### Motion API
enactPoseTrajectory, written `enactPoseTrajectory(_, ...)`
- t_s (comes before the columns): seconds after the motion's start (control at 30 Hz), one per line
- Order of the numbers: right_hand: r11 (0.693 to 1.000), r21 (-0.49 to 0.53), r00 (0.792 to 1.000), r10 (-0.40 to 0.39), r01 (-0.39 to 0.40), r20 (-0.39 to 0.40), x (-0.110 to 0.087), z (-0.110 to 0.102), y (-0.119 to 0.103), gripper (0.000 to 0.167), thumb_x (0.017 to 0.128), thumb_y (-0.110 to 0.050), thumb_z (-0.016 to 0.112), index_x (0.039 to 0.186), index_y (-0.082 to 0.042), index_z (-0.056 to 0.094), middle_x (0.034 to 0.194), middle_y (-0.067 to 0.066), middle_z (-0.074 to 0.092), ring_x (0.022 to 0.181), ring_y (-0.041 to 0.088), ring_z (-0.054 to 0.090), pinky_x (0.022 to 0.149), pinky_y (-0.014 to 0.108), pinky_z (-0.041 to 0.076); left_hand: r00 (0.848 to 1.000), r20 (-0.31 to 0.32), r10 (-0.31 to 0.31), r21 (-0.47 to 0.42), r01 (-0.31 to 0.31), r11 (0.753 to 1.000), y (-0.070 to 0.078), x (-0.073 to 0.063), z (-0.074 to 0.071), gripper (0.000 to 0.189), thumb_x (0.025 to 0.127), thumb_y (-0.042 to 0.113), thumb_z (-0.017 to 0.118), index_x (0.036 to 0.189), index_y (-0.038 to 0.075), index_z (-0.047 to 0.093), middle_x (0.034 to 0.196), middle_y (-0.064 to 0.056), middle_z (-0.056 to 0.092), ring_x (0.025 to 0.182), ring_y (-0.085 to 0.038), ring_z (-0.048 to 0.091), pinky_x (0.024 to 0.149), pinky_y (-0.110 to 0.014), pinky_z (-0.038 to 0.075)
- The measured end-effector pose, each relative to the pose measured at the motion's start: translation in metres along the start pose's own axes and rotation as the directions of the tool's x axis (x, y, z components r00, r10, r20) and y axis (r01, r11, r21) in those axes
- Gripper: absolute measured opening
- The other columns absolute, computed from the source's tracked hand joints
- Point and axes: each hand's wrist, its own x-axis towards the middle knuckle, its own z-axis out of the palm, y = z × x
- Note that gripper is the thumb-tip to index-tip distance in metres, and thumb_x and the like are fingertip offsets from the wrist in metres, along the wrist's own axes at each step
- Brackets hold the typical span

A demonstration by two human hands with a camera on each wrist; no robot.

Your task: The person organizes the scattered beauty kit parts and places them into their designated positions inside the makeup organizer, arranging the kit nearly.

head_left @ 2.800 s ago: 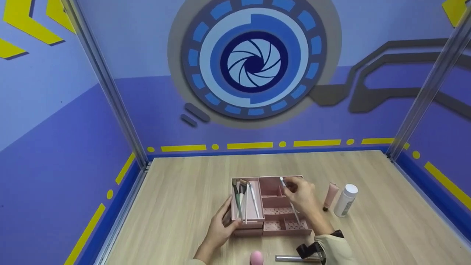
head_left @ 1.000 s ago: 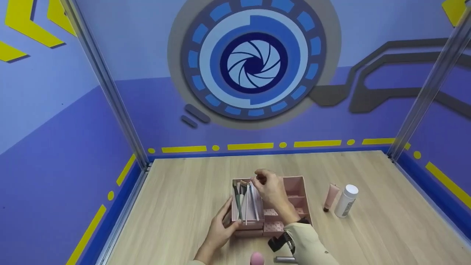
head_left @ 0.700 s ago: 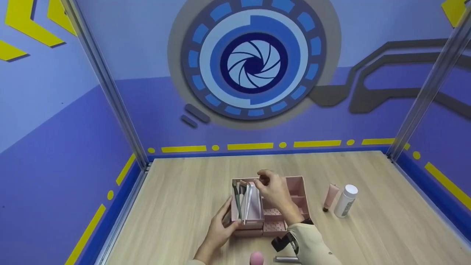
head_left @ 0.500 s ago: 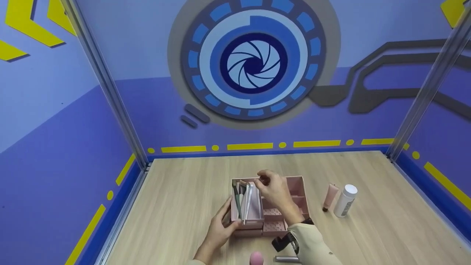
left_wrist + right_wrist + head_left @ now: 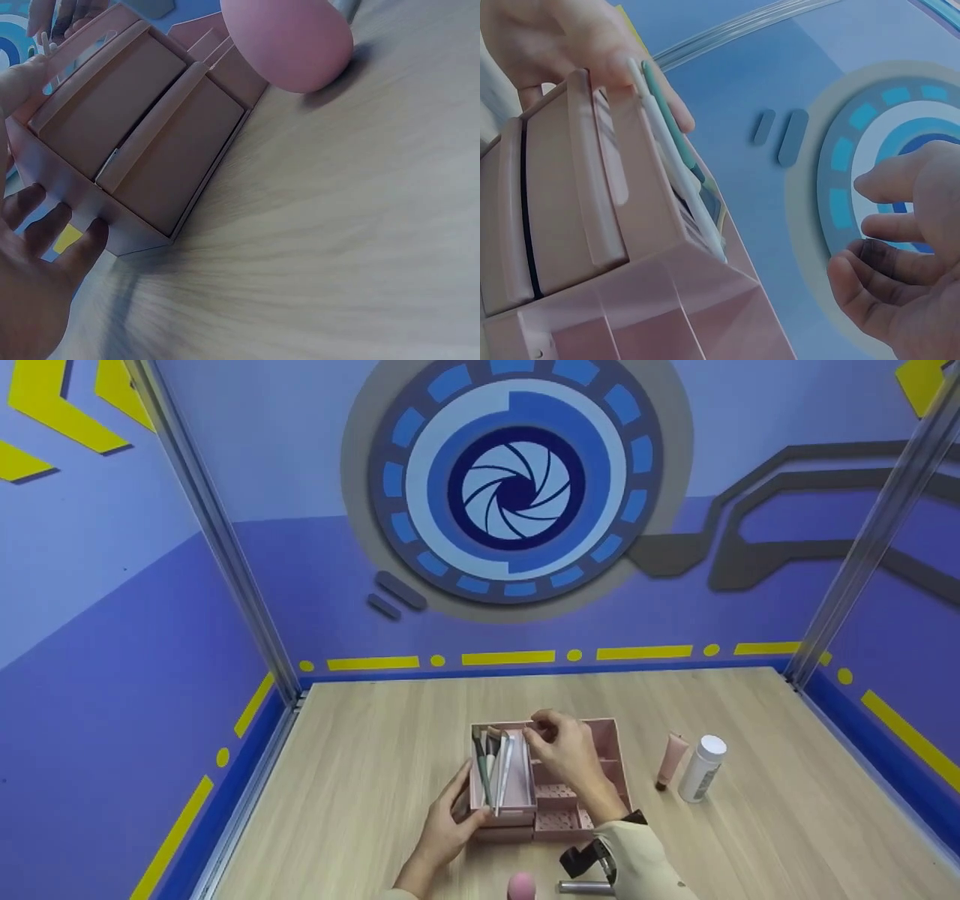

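A pink makeup organizer (image 5: 506,835) stands on the table, with drawers at its left and divided compartments at its right. My left hand (image 5: 448,829) grips its left side; in the left wrist view the fingers (image 5: 82,247) press the side wall and the thumb lies over the top edge. Slender white sticks (image 5: 505,771) and a green-handled makeup brush (image 5: 481,769) lie with other brushes in the upper left tray (image 5: 523,787). Above the organizer's middle hovers my right hand (image 5: 568,750), fingers loosely curled. Nothing shows between those fingers in the right wrist view (image 5: 900,270).
A pink squeeze tube (image 5: 673,760) and a white bottle (image 5: 703,771) stand upright right of the organizer. Near the front edge are a pink egg-shaped sponge (image 5: 521,886) and a silver cylinder (image 5: 585,887). Patterned walls (image 5: 375,585) enclose the table.
My right hand held a slender white stick over the right compartments, moved it left into the tray and let it go. It has since drawn slightly right. My left hand stays put.
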Motion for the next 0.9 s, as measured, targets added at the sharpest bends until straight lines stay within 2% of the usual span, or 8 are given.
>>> enactPoseTrajectory(0.23, 0.999, 0.051, 0.999, -0.008, 0.005, 0.048, -0.008, -0.008, 0.004, 0.022, 0.081, -0.013, 0.076, 0.101, -0.005, 0.071, 0.084, 0.006, 0.069, 0.074, 0.018, 0.065, 0.065, 0.031, 0.061, 1.0, 0.001, -0.004, -0.004, 0.004, 1.0, -0.001, -0.001, 0.0, 0.082, 0.089, 0.027, 0.071, 0.156, 0.018, 0.024, 0.161, -0.01, 0.025, 0.147, -0.029, 0.026, 0.12, -0.039, 0.025)
enactPoseTrajectory(0.47, 0.998, 0.043, 0.998, -0.04, 0.038, 0.038, -0.014, -0.017, 0.011, 0.023, 0.079, -0.011, 0.076, 0.1, -0.005, 0.071, 0.085, 0.01, 0.069, 0.074, 0.025, 0.066, 0.065, 0.036, 0.062, 1.0, -0.01, -0.001, 0.025, 0.001, 1.0, 0.0, 0.0, 0.0, 0.083, 0.088, 0.029, 0.072, 0.156, 0.016, 0.025, 0.16, -0.009, 0.027, 0.146, -0.027, 0.027, 0.12, -0.031, 0.024)
enactPoseTrajectory(0.57, 0.998, 0.03, 0.998, -0.049, 0.048, 0.038, -0.017, -0.02, 0.015, 0.023, 0.078, -0.011, 0.076, 0.1, -0.007, 0.071, 0.085, 0.01, 0.069, 0.073, 0.023, 0.066, 0.065, 0.035, 0.062, 1.0, -0.013, 0.012, 0.029, -0.012, 0.999, -0.001, 0.0, 0.0, 0.084, 0.088, 0.029, 0.072, 0.155, 0.014, 0.025, 0.16, -0.011, 0.027, 0.146, -0.029, 0.027, 0.12, -0.029, 0.023)
enactPoseTrajectory(0.77, 1.0, 0.02, 0.999, -0.021, 0.02, 0.047, -0.026, -0.028, 0.023, 0.023, 0.078, -0.011, 0.078, 0.1, -0.012, 0.071, 0.083, 0.004, 0.067, 0.07, 0.019, 0.065, 0.064, 0.034, 0.061, 1.0, -0.002, 0.027, 0.01, -0.027, 1.0, -0.001, -0.001, 0.001, 0.081, 0.09, 0.021, 0.07, 0.155, 0.009, 0.023, 0.16, -0.016, 0.025, 0.145, -0.035, 0.027, 0.119, -0.041, 0.025)
enactPoseTrajectory(0.9, 0.999, 0.046, 0.997, -0.031, 0.028, 0.069, -0.032, -0.034, 0.029, 0.022, 0.08, -0.007, 0.075, 0.1, -0.012, 0.071, 0.084, 0.003, 0.067, 0.072, 0.012, 0.062, 0.065, 0.028, 0.061, 1.0, -0.019, 0.022, 0.026, -0.022, 0.999, 0.008, -0.001, 0.001, 0.081, 0.089, 0.017, 0.071, 0.154, 0.006, 0.025, 0.158, -0.018, 0.027, 0.145, -0.035, 0.028, 0.12, -0.034, 0.024)
